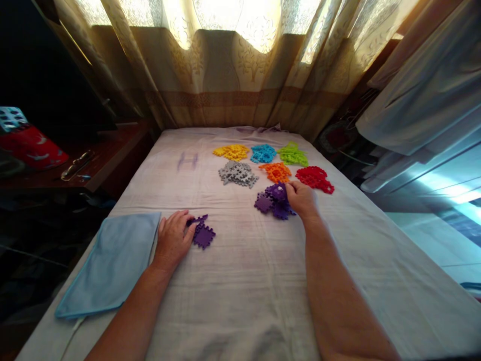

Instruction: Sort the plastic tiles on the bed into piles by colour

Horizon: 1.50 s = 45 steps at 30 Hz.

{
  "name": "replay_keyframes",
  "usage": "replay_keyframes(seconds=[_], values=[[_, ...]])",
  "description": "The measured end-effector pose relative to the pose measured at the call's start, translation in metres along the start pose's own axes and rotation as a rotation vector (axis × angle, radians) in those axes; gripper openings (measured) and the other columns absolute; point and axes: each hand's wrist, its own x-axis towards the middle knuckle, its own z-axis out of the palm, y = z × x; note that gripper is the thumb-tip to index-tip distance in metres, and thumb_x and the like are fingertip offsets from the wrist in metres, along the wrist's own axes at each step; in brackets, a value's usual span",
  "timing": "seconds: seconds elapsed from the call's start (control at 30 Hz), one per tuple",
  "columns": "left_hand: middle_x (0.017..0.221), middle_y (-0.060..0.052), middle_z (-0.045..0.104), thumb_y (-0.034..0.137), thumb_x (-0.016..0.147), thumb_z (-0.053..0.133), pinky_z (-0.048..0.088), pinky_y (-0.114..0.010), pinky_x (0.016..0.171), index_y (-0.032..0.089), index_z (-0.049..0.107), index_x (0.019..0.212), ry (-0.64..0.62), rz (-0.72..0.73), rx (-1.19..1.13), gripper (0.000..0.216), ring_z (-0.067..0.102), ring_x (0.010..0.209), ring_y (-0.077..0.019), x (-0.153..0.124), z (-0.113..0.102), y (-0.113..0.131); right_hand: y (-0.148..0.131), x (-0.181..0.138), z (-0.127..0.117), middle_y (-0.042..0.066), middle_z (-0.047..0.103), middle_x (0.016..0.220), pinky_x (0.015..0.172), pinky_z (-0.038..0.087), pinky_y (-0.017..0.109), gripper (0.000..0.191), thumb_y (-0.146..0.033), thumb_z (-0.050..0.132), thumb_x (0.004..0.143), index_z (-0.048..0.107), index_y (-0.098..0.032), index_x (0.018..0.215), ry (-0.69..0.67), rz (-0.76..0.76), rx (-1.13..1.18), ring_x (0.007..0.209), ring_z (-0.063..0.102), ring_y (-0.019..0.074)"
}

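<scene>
My left hand (173, 236) is closed, thumb and fingertips pinching a purple interlocking tile (203, 218) by its edge. Just beside it a flat purple square tile (204, 236) with notched edges rests on the white cloth; whether the thumb also touches it I cannot tell. Farther right, my right hand (301, 198) pinches a purple tile (278, 191) at the right side of a pile of purple tiles (264, 202). The fingertips partly cover that tile's edge.
Beyond the purple pile lie heaps of yellow (230, 152), blue (263, 153), green (293, 154), grey (238, 173), orange (277, 172) and red (314, 178) tiles. A light-blue cloth pouch (116, 258) lies left. Curtains (225, 75) hang behind the cloth-covered table (240, 296).
</scene>
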Motion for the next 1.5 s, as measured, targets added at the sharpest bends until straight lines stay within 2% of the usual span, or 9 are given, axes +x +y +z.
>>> replay_keyframes(seconds=[0.2, 0.43, 0.53, 0.67, 0.83, 0.93, 1.13, 1.33, 1.5], values=[[0.128, -0.012, 0.065, 0.037, 0.092, 0.046, 0.033, -0.058, 0.110, 0.023, 0.064, 0.106, -0.008, -0.009, -0.010, 0.027, 0.056, 0.125, -0.0301, 0.001, 0.000, 0.000, -0.003, -0.004, -0.002, 0.010, 0.074, 0.105, 0.073, 0.045, 0.031, 0.037, -0.036, 0.043, 0.094, 0.073, -0.024, 0.110, -0.079, 0.052, -0.065, 0.091, 0.066, 0.0244], [0.129, -0.013, 0.064, 0.037, 0.090, 0.054, 0.033, -0.059, 0.110, 0.022, 0.062, 0.099, 0.007, -0.023, -0.035, 0.020, 0.055, 0.125, -0.0316, 0.000, 0.001, 0.002, -0.019, -0.009, -0.009, 0.014, 0.072, 0.110, 0.075, 0.046, 0.033, 0.036, -0.034, 0.044, 0.094, 0.074, -0.019, 0.106, 0.012, 0.016, -0.059, 0.095, 0.066, 0.0269], [0.128, -0.013, 0.065, 0.036, 0.088, 0.058, 0.033, -0.058, 0.110, 0.022, 0.060, 0.096, 0.001, -0.029, -0.046, 0.016, 0.055, 0.125, -0.0315, 0.000, 0.001, 0.004, -0.050, -0.025, -0.006, 0.010, 0.074, 0.104, 0.077, 0.045, 0.031, 0.033, -0.034, 0.045, 0.095, 0.075, -0.020, 0.101, -0.096, -0.162, -0.017, 0.094, 0.066, 0.0240], [0.127, -0.012, 0.065, 0.035, 0.087, 0.063, 0.033, -0.056, 0.110, 0.022, 0.059, 0.093, -0.002, -0.032, -0.044, 0.015, 0.055, 0.126, -0.0311, 0.000, 0.001, 0.006, -0.098, -0.065, 0.005, 0.005, 0.074, 0.104, 0.079, 0.045, 0.028, 0.029, -0.044, 0.052, 0.094, 0.074, -0.024, 0.098, -0.367, -0.480, 0.025, 0.094, 0.067, 0.0198], [0.127, -0.012, 0.065, 0.036, 0.086, 0.064, 0.032, -0.056, 0.110, 0.022, 0.058, 0.090, 0.010, -0.046, -0.023, 0.016, 0.054, 0.126, -0.0314, -0.001, 0.001, 0.007, -0.127, -0.104, 0.016, 0.010, 0.066, 0.117, 0.081, 0.048, 0.030, 0.054, -0.063, 0.067, 0.079, 0.067, -0.022, 0.115, -0.543, -0.728, -0.035, 0.102, 0.064, 0.0242], [0.126, -0.012, 0.066, 0.037, 0.087, 0.062, 0.031, -0.056, 0.110, 0.022, 0.057, 0.088, 0.012, -0.039, -0.019, 0.016, 0.055, 0.125, -0.0311, -0.001, 0.001, 0.007, -0.130, -0.110, 0.018, 0.012, 0.064, 0.115, 0.081, 0.048, 0.032, 0.054, -0.057, 0.071, 0.077, 0.065, -0.020, 0.116, -0.547, -0.768, -0.071, 0.104, 0.063, 0.0257], [0.126, -0.012, 0.065, 0.041, 0.087, 0.062, 0.032, -0.055, 0.109, 0.023, 0.057, 0.088, 0.011, -0.031, -0.027, 0.019, 0.055, 0.124, -0.0310, -0.001, 0.000, 0.006, -0.127, -0.103, 0.012, 0.011, 0.066, 0.111, 0.077, 0.048, 0.031, 0.041, -0.050, 0.064, 0.084, 0.068, -0.020, 0.111, -0.559, -0.800, -0.125, 0.098, 0.065, 0.0249], [0.126, -0.013, 0.064, 0.043, 0.087, 0.060, 0.034, -0.053, 0.109, 0.022, 0.058, 0.090, -0.005, -0.030, -0.038, 0.022, 0.054, 0.125, -0.0312, 0.000, 0.001, 0.002, -0.119, -0.090, -0.003, 0.011, 0.071, 0.110, 0.075, 0.046, 0.028, 0.036, -0.047, 0.057, 0.088, 0.074, -0.021, 0.107, -0.647, -0.811, -0.127, 0.096, 0.068, 0.0237], [0.127, -0.013, 0.064, 0.045, 0.087, 0.059, 0.034, -0.055, 0.109, 0.022, 0.059, 0.092, -0.030, -0.034, -0.044, 0.024, 0.054, 0.125, -0.0312, 0.001, -0.001, 0.001, -0.108, -0.071, -0.007, 0.005, 0.076, 0.102, 0.075, 0.043, 0.025, 0.031, -0.030, 0.045, 0.096, 0.074, -0.024, 0.104, -0.607, -0.717, -0.060, 0.095, 0.068, 0.0196]])
